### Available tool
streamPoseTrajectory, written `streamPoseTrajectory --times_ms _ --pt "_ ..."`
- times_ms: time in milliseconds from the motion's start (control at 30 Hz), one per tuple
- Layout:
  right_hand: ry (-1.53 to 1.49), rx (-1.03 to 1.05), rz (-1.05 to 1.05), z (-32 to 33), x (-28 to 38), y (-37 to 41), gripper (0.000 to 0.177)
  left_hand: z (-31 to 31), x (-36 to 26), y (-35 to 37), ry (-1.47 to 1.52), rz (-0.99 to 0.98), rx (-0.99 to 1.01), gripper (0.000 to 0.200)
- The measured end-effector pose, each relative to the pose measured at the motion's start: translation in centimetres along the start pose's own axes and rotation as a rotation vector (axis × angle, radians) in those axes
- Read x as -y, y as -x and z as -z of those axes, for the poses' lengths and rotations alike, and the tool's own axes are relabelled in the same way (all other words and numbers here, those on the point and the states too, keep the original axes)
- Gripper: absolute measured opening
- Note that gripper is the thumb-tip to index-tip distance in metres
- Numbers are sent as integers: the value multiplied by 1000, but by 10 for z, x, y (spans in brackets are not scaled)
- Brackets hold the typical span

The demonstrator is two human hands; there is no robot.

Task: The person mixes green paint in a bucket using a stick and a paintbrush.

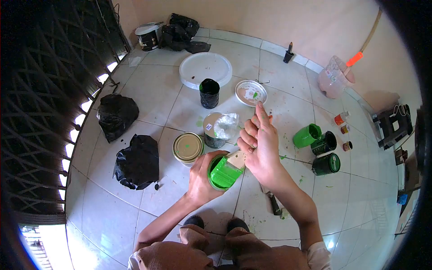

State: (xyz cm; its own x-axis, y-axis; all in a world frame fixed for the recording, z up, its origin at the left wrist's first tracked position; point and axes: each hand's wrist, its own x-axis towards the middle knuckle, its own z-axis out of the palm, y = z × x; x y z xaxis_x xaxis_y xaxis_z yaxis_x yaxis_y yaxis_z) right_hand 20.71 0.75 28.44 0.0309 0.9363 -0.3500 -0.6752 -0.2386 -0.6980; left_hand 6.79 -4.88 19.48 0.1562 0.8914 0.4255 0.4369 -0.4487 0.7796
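Note:
My left hand is wrapped round the side of a can of green paint, held upright above the floor by my feet. In my right hand is a wide paintbrush, gripped with the fingers curled and the index finger pointing out. Its green-coated head lies over the can's mouth and hides part of the paint inside. Close to my left hand stands a closed tin. Just beyond it is another tin, with a crumpled clear plastic bag against its top.
Black plastic bags lie at left. A black-wrapped can, a white round lid and a paint-smeared lid are ahead. Green-stained containers and small bottles stand right. A dark-handled tool lies below my right forearm.

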Motion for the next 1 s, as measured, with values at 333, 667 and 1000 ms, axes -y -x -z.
streamPoseTrajectory --times_ms 333,667,1000 --pt "-165 -93 60 53 -12 -27 43 -10 10 1 12 -4 -50 67" --pt "-254 -88 245 52 20 -28 42 -8 12 -5 194 33 27 74" --pt "388 291 532 68 73 -6 20 0 22 -33 439 -17 92 80"
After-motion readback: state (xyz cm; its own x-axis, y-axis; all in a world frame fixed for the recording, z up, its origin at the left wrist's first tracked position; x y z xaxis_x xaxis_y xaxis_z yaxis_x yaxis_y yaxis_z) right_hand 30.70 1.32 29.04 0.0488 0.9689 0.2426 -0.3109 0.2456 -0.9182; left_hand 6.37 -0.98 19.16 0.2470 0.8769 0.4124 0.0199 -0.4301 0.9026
